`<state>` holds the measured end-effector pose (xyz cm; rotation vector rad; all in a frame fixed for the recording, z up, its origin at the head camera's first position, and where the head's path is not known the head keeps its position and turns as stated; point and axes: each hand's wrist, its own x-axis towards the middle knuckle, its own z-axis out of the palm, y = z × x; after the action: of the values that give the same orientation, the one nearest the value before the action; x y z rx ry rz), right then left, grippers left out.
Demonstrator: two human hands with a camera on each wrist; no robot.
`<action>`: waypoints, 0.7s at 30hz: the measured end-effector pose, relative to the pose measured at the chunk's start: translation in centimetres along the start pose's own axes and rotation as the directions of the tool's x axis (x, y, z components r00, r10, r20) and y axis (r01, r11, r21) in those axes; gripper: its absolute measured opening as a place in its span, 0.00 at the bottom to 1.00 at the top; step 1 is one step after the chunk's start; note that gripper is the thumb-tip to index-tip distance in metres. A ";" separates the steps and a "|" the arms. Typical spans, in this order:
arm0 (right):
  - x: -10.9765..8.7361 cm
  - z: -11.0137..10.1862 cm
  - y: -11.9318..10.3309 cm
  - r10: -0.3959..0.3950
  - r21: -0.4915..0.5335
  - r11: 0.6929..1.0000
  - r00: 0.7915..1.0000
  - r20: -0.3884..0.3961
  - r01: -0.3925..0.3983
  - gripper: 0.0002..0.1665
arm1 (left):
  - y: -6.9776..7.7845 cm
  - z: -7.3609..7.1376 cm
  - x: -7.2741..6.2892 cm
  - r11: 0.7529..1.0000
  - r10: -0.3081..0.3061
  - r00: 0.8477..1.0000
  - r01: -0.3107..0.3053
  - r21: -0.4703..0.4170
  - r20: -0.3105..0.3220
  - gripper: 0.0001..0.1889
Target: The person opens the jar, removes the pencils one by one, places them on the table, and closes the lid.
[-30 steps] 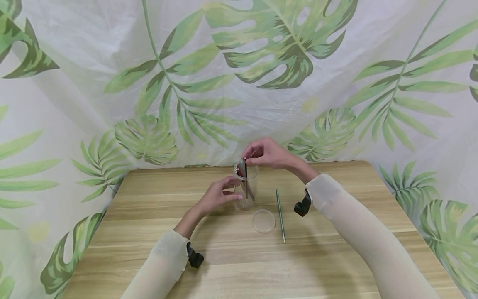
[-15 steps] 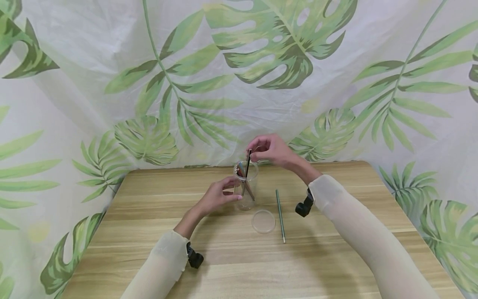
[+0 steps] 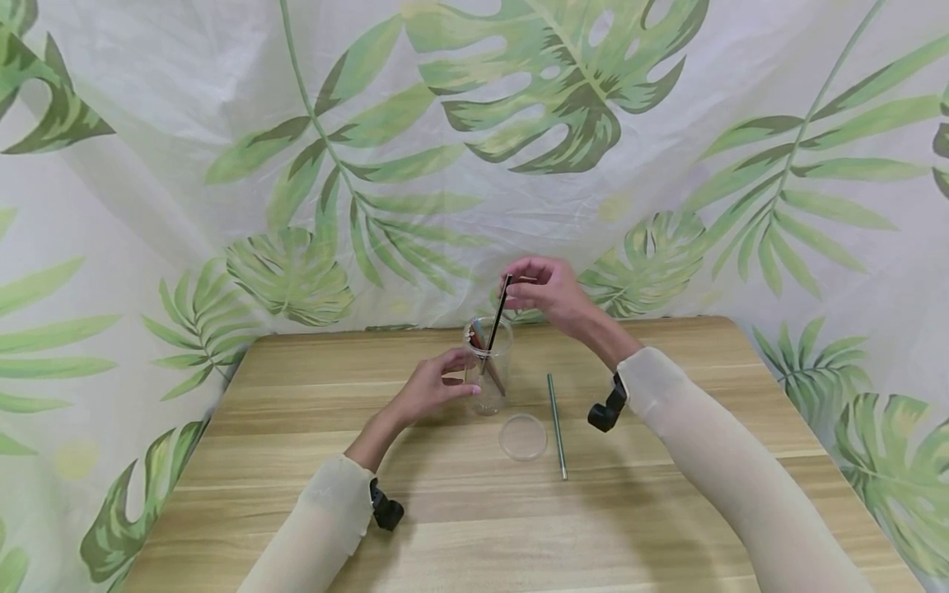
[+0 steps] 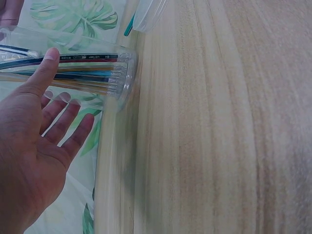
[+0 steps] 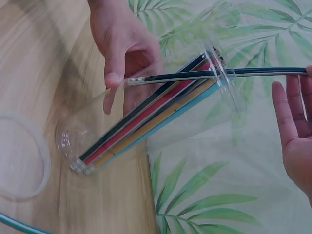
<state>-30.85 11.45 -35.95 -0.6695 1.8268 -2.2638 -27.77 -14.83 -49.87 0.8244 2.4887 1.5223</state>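
A clear plastic jar (image 3: 488,403) stands upright near the back of the table. Thumb and fingers of my left hand (image 3: 428,389) curl around its left side. Above the rim, my right hand (image 3: 552,290) pinches a black pencil (image 3: 500,306) by its upper end. In the right wrist view the lower, silver-tipped end of that pencil is still inside the jar, tilted. Several pencils (image 5: 146,114), black, red, orange and blue among them, lean together in the jar. The right hand's fingertips on the pencil are partly cut off in the right wrist view.
A round clear lid (image 3: 522,437) lies flat in front of the jar. Just right of it a green pencil (image 3: 558,427) lies on the wooden table (image 3: 482,527). Leaf-printed cloth (image 3: 415,198) hangs close behind the table's back edge.
My right hand has risen and moved slightly right, drawing the black pencil farther up out of the jar and tilting it right. The left hand and jar stay in place.
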 end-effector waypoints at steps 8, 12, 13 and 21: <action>0.1 0.0 -0.4 -0.038 0.126 0.991 0.996 -0.078 0.047 0.16 | -0.1 0.0 0.1 1.000 0.001 1.000 -0.001 -0.003 -0.006 0.31; 0.1 -0.2 -0.5 -0.042 0.169 0.984 0.991 -0.124 0.063 0.16 | -0.1 0.0 0.0 1.000 0.006 1.000 -0.006 -0.002 -0.008 0.32; 0.1 -0.2 -0.6 -0.043 0.182 0.981 0.990 -0.134 0.068 0.18 | -0.2 0.0 0.0 1.000 0.006 1.000 -0.006 -0.004 -0.007 0.32; 0.1 -1.0 -1.4 -0.070 0.320 0.937 0.974 -0.214 0.138 0.19 | -0.2 0.0 0.0 1.000 0.015 1.000 -0.016 -0.025 -0.011 0.31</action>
<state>-31.11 12.62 -34.74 -0.5061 1.4502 -2.7099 -27.87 -14.86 -50.08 0.8356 2.4717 1.5633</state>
